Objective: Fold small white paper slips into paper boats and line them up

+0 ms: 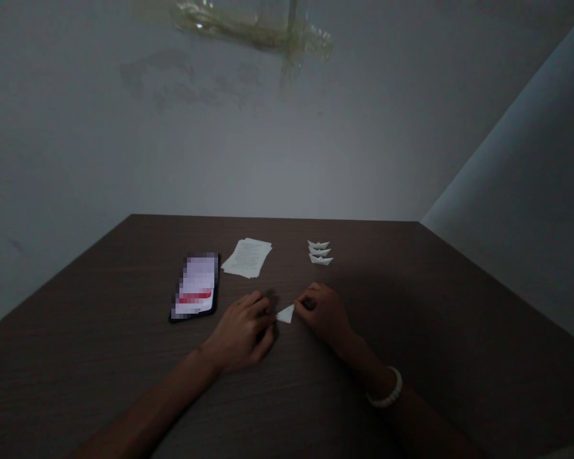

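A small folded piece of white paper (pixel 286 314), roughly triangular, lies between my two hands low over the dark table. My left hand (pixel 245 331) is closed, its curled fingers gripping the paper's left corner. On the other side, my right hand (pixel 326 317) pinches the upper right corner between thumb and fingers. The corners under the fingertips are hidden. Beyond my right hand, three small folded paper boats (pixel 320 252) stand in a close row, one behind another.
A stack of printed paper sheets (pixel 247 257) lies behind my left hand. Left of it rests a phone (pixel 194 287) with a lit, blurred screen. The brown table (pixel 459 306) meets a grey wall (pixel 363 140) at its far edge. A pale bracelet (pixel 387 390) circles my right wrist.
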